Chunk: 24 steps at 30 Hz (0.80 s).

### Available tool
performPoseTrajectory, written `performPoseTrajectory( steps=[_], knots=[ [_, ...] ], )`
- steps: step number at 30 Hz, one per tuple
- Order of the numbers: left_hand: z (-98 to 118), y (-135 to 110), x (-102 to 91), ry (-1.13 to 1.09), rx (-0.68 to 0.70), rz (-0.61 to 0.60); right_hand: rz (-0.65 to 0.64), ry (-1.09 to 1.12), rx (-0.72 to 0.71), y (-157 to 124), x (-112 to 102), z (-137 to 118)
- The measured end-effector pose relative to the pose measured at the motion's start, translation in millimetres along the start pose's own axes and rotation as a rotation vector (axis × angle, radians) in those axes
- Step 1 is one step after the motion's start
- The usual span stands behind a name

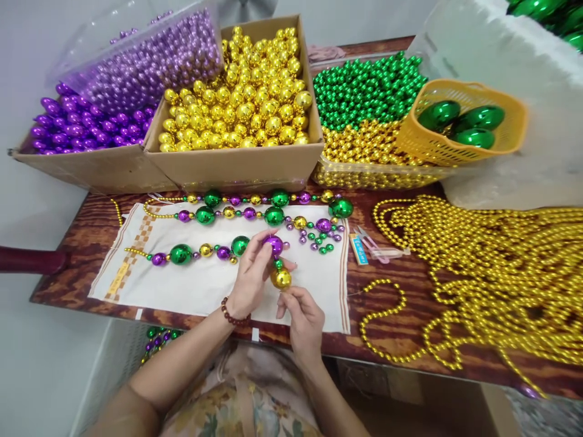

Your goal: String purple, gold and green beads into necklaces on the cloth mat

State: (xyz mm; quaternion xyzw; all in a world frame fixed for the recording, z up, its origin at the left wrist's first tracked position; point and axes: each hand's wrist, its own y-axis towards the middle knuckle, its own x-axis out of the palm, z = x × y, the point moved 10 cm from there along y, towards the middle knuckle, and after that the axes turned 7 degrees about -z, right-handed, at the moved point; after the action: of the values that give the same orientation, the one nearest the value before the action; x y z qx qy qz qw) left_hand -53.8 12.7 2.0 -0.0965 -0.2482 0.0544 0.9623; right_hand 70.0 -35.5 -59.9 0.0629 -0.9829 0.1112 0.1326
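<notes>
Left hand (250, 273) clamps purple bead (274, 245); right hand (306, 318) pinches together beneath gold bead (283, 278). Blue box (359, 249) lettering: illegible.

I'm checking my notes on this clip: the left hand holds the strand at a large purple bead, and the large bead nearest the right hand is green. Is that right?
Not quite: the large bead nearest the right hand is gold, not green, as the head view shows. The left hand does hold the strand at a large purple bead.
</notes>
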Motion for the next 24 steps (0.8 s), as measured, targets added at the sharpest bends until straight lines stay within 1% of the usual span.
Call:
performPoseTrajectory(
  steps=[2,4,6,8,9,10,12,13,15,17,18,20,22,23,24],
  knots=[
    [-11,4,0.4,-0.016,0.003,0.035,0.016,0.000,0.014,-1,4,6],
    [-19,9,2.2,-0.002,0.004,0.043,0.012,-0.028,0.006,-1,7,7],
    [-26,15,6.0,0.010,-0.034,0.005,-0.054,-0.079,-0.004,0,10,3],
    [-31,20,12.4,0.004,-0.119,-0.082,-0.127,-0.146,-0.020,6,6,-9],
    [-34,21,16.6,-0.002,-0.176,-0.140,-0.123,-0.178,-0.030,11,-3,-18],
    [-36,21,21.2,-0.004,-0.235,-0.201,-0.091,-0.206,-0.044,17,-15,-28],
    [-41,17,30.9,0.006,-0.356,-0.324,0.051,-0.226,-0.062,30,-46,-46],
    [-45,14,35.4,0.018,-0.418,-0.379,0.084,-0.210,-0.056,37,-56,-50],
    [-56,5,41.4,0.046,-0.528,-0.455,0.045,-0.130,-0.004,51,-60,-49],
    [-68,-3,42.8,0.075,-0.614,-0.481,-0.004,0.000,0.062,59,-58,-40],
    [-73,-6,42.3,0.089,-0.641,-0.484,0.009,0.077,0.082,61,-59,-35],
    [-80,-11,42.7,0.120,-0.678,-0.511,0.130,0.247,0.067,60,-73,-30],
    [-84,-16,46.2,0.150,-0.711,-0.578,0.279,0.399,0.008,55,-94,-29],
    [-84,-18,48.5,0.163,-0.719,-0.614,0.328,0.451,-0.020,52,-102,-30],
    [-84,-18,50.8,0.174,-0.723,-0.643,0.344,0.478,-0.030,50,-106,-31]
  ],
)
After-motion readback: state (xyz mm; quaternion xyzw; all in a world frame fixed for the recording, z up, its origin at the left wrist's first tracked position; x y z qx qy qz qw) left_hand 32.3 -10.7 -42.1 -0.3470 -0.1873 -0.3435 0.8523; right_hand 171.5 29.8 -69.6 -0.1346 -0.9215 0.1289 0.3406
